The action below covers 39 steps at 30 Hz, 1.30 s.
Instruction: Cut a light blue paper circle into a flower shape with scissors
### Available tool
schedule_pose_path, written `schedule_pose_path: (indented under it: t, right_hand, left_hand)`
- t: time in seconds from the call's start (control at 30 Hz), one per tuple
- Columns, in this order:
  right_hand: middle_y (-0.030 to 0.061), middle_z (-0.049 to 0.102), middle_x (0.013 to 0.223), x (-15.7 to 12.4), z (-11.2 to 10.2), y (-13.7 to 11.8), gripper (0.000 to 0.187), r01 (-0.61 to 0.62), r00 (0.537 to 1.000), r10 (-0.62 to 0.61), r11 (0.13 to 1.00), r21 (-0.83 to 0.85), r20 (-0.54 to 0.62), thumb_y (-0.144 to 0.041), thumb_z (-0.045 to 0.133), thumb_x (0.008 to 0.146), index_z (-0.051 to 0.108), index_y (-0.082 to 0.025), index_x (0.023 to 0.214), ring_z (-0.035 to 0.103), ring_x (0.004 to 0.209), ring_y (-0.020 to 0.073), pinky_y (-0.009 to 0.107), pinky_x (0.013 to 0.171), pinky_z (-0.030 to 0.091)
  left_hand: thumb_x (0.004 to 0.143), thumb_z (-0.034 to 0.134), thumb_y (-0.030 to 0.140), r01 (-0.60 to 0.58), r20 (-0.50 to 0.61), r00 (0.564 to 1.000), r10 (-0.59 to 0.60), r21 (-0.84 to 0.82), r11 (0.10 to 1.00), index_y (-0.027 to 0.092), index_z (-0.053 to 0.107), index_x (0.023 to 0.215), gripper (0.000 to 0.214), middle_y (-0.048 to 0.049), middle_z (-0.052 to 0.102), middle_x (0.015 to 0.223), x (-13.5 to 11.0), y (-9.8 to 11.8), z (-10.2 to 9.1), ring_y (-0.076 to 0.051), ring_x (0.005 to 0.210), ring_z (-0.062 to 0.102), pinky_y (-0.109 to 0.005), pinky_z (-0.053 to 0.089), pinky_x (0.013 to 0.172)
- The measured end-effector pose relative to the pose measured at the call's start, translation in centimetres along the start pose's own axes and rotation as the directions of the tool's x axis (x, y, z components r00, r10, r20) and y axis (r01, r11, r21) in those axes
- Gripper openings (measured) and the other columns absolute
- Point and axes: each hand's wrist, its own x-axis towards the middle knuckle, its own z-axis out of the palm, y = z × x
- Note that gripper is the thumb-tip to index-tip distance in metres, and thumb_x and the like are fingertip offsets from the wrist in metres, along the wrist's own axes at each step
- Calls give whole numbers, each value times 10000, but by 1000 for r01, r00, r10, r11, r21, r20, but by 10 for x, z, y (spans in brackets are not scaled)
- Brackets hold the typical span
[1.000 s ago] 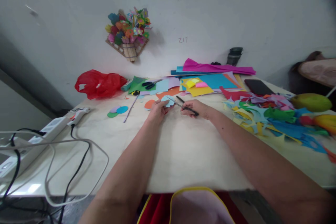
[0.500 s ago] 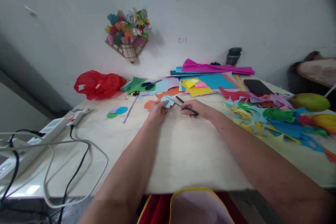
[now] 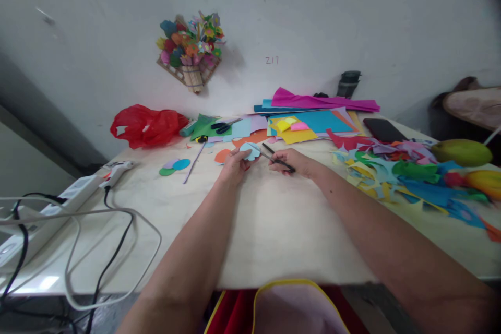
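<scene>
Pinched in my left hand (image 3: 236, 163) is a light blue paper piece (image 3: 250, 152) with a rounded, notched outline. My right hand (image 3: 288, 160) grips a pair of scissors (image 3: 282, 165) with black handles, closed around them. The scissor blades point left and reach the paper's right side; whether they are cutting into it I cannot tell. An orange paper circle (image 3: 223, 156) lies just left of my left hand. Farther left, overlapping paper circles in blue (image 3: 181, 164), purple and green rest on the table beside a thin purple strip (image 3: 192, 168).
Coloured paper sheets (image 3: 324, 121) and a second pair of scissors (image 3: 225, 126) lie at the back, near a red plastic bag (image 3: 146, 126). Paper scraps (image 3: 415, 172) cover the right side, by a phone (image 3: 383, 130). A power strip (image 3: 74, 193) and loose cables (image 3: 117, 211) occupy the left edge.
</scene>
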Motion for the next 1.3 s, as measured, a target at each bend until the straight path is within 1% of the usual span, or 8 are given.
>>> schedule_pose_path:
  t: [0.33, 0.53, 0.63, 0.77, 0.87, 0.97, 1.13, 1.3]
  right_hand:
    - [-46, 488, 450, 0, 1, -1, 247, 23, 999, -22, 999, 27, -45, -288, 686, 627, 566, -119, 761, 394, 351, 42, 169, 333, 305]
    - [-32, 527, 508, 4, -1, 5, 291, 47, 998, -44, 996, 75, -35, -321, 705, 594, 563, -126, 758, 411, 366, 46, 176, 328, 318]
    - [-42, 504, 479, 4, -2, 6, 297, 52, 998, -50, 996, 77, -23, -330, 704, 595, 562, -128, 761, 414, 369, 51, 175, 334, 323]
    - [-54, 474, 442, 2, -3, 4, 273, 36, 999, -35, 999, 27, -24, -317, 693, 610, 567, -123, 755, 393, 349, 42, 168, 337, 311]
    - [-55, 471, 441, 1, -3, 3, 276, 40, 999, -39, 999, 17, -19, -321, 693, 607, 567, -120, 749, 392, 343, 42, 171, 335, 307]
    - [-54, 478, 450, 2, -2, 4, 280, 45, 999, -45, 999, 28, -14, -320, 695, 604, 565, -123, 754, 395, 345, 44, 172, 334, 303]
    - [-49, 488, 454, 1, -1, 1, 267, 18, 999, -17, 999, 28, -31, -298, 696, 602, 572, -125, 763, 389, 341, 43, 176, 339, 305]
    - [-47, 491, 452, 1, -2, 3, 261, 19, 999, -18, 999, 30, -30, -302, 694, 608, 574, -128, 761, 401, 343, 49, 178, 340, 315]
  left_hand:
    - [595, 663, 144, 22, 19, 1000, -23, 58, 998, 76, 625, 777, 198, -111, 674, 791, -3, 1, 3, -215, 731, 649, -326, 518, 703]
    - [584, 693, 158, 45, -8, 999, -44, 91, 995, 84, 610, 716, 173, -72, 655, 689, 0, -1, -2, -168, 632, 625, -321, 518, 675]
    - [587, 709, 183, 83, 33, 996, -88, 147, 986, 89, 598, 705, 187, -72, 653, 688, -1, -1, -2, -168, 632, 629, -302, 514, 655]
    - [600, 719, 200, 82, 99, 990, -104, 202, 976, 113, 587, 809, 262, -60, 658, 713, -6, 1, 2, -159, 613, 626, -290, 514, 615]
    - [625, 710, 257, 75, 77, 993, -93, 210, 975, 134, 575, 845, 285, -50, 654, 709, -6, 1, 3, -164, 594, 619, -296, 509, 570]
    - [637, 702, 294, 56, 65, 995, -72, 217, 974, 129, 576, 778, 251, -51, 649, 705, -5, -1, 2, -163, 607, 612, -299, 505, 581]
    - [614, 718, 276, 30, 66, 997, -44, 199, 980, 117, 572, 659, 220, -39, 628, 660, -3, -2, 0, -147, 617, 596, -302, 496, 640]
    - [568, 745, 272, 42, 28, 998, -50, 222, 974, 110, 585, 666, 249, -47, 629, 659, -5, -1, 3, -147, 591, 590, -299, 490, 606]
